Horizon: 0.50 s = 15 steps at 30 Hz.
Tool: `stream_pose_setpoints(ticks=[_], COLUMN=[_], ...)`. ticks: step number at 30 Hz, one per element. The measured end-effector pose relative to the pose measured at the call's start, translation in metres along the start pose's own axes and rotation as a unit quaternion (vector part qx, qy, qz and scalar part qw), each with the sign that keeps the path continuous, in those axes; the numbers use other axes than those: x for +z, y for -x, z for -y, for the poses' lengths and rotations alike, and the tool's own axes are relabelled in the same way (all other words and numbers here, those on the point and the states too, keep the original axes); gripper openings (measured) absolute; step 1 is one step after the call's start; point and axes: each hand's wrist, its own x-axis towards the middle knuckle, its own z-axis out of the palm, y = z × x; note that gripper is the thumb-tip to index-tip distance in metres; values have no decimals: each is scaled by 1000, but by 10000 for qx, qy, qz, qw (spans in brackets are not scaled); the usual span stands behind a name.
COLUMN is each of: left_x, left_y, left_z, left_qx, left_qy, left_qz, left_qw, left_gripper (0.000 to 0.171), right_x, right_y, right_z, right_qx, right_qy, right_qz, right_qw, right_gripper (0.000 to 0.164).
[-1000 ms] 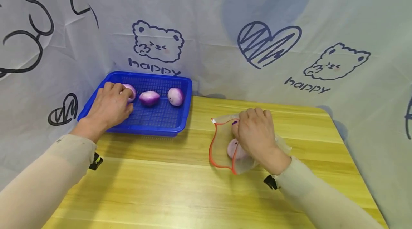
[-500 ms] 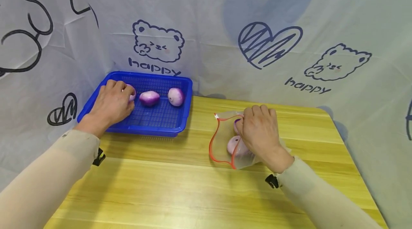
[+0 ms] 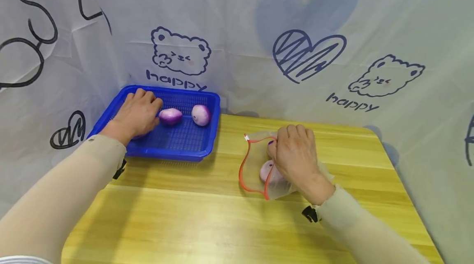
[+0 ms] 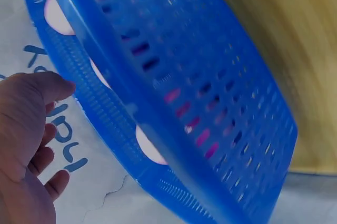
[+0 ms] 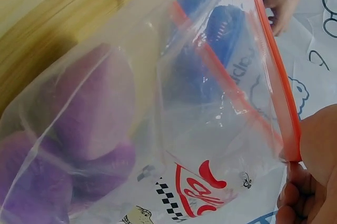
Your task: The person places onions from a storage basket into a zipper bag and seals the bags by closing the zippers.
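Note:
My left hand (image 3: pixel 138 113) is over the left part of a blue plastic basket (image 3: pixel 166 153). Its fingers are loosely bent with nothing between them, as the left wrist view shows. Close to its fingertips lies a peeled purple onion (image 3: pixel 170 116), with another onion (image 3: pixel 201 115) farther right; a bit of purple shows beneath the hand. My right hand (image 3: pixel 296 153) pinches the rim of a clear zip bag (image 3: pixel 253 165) with a red edge, whose mouth gapes toward the basket. Purple onions (image 5: pixel 97 103) sit inside the bag, partly blurred by the plastic.
The basket and bag stand apart on a wooden table (image 3: pixel 207 218). A white cloth (image 3: pixel 244 50) with drawn bears and hearts hangs behind and at both sides, close to the basket's back and left.
My left hand has come off the leftmost onion and shifted right, near the middle one. The right hand keeps its hold on the bag, almost in place.

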Motion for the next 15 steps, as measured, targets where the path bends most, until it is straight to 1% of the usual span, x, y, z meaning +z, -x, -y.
stream_pose_setpoints(ticks=[2,5,7,11,13,15], left_x=[2,7,10,16,19,21], left_y=[-7,-17,-22,-31,-34,-36], left_z=[3,7,9,12,14,16], left_qx=[150,424,640,1043,1154,1199], left_qy=[-201,-508,-714,-1036,-1172,-1303], left_qz=[177,295,264,75,50,133], left_qw=[9995,9974,9950,9891,9864,9841], left_gripper=[33,35,39,47,50,54], right_x=[-1,-1,-2,-1,-1,-1], right_y=[0,1,1,3,4,4], right_z=[0,-1,-2,-4,-4,-4], right_qx=[43,90,126,218,230,242], right_qy=[-14,-27,-43,-66,-75,-90], right_qz=[16,68,138,309,366,414], right_qw=[10000,9999,9998,9993,9990,9988], right_gripper=[21,21,21,23,23,24])
